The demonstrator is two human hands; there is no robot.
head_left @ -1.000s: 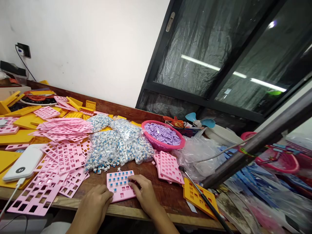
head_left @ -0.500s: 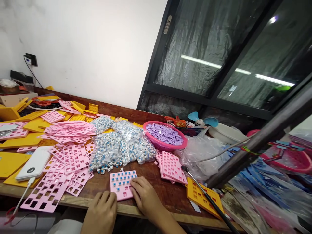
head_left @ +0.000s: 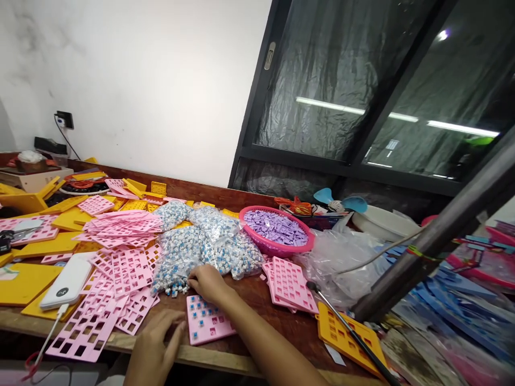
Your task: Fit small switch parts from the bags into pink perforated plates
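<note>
A pink keyboard plate lies flat near the table's front edge, with blue-and-white key switches seated in rows. Some of its square holes at the lower right are bare, and my right forearm covers its upper right part. My right hand is beyond the plate, at the edge of a pile of loose switches. Its fingers are bent together; whatever they may pinch is hidden. Just left of the plate, my left hand rests with thumb and fingers apart, holding nothing visible.
Clear bags of switches sit behind the plate, next to a pink basket of purple pieces. Pink cut-out sheets and a white power bank lie left. At right are stacked pink plates, a yellow plate and a slanted pole.
My right hand has left the pink plate and reached forward to the loose switches. The left hand has drawn off the plate's left edge, uncovering a switch in the lower left corner.
</note>
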